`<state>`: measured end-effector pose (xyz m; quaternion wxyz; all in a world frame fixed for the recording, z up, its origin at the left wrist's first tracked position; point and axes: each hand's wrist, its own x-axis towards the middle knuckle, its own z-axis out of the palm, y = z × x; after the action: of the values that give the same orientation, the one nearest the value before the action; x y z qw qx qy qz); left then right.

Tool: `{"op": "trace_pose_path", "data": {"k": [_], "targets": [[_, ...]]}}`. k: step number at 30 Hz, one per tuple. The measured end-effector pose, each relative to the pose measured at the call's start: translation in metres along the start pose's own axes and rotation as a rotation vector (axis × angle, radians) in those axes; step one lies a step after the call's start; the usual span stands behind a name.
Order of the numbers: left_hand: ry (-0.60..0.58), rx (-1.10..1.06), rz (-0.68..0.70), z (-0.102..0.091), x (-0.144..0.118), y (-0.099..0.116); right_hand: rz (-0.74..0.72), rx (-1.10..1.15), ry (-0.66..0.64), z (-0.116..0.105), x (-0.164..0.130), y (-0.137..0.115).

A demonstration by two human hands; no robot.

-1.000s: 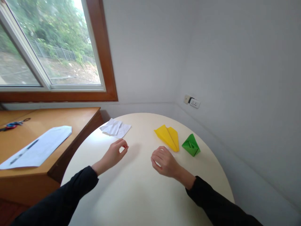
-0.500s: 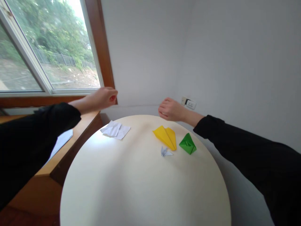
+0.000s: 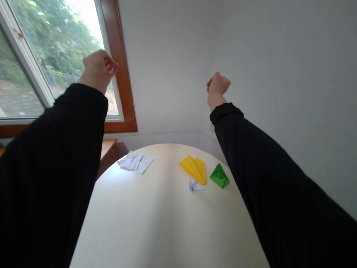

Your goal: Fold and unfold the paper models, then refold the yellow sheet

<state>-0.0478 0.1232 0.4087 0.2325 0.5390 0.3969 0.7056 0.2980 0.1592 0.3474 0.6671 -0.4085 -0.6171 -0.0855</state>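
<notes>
Both my arms, in black sleeves, are raised high above the round cream table. My left hand is curled into a loose fist in front of the window, holding nothing. My right hand is also fisted, up against the white wall. On the table far below lie a yellow paper plane, a green folded paper shape to its right, and a small white folded paper figure just in front of the plane. A crumpled white paper lies at the table's far left edge.
A wood-framed window fills the upper left, with trees outside. A wooden desk corner shows beside the table, mostly hidden by my left sleeve. White walls meet in a corner behind the table.
Both hands rose from the table to high in the air. The small white folded figure, hidden under my right hand a second ago, now lies uncovered on the table.
</notes>
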Motion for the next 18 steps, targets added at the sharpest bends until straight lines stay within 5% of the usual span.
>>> {"op": "trace_pose_path", "data": {"k": [6,9,11,14,18], "targets": [[0.014,-0.554,-0.151,-0.012,-0.049,-0.028,0.494,0.617,0.392,-0.016,-0.010,0.005],[-0.089,-0.805,-0.264,-0.030,-0.100,-0.046,0.548,0.701,0.390,-0.029,-0.052,0.006],[-0.132,-0.804,-0.357,-0.042,-0.136,-0.065,0.605,0.598,0.206,-0.036,-0.094,0.006],[-0.227,-0.688,-0.603,-0.057,-0.187,-0.106,0.631,0.205,-0.330,-0.043,-0.169,0.008],[-0.257,-0.609,-0.895,-0.068,-0.246,-0.163,0.713,0.040,-0.664,-0.050,-0.258,0.018]]}}
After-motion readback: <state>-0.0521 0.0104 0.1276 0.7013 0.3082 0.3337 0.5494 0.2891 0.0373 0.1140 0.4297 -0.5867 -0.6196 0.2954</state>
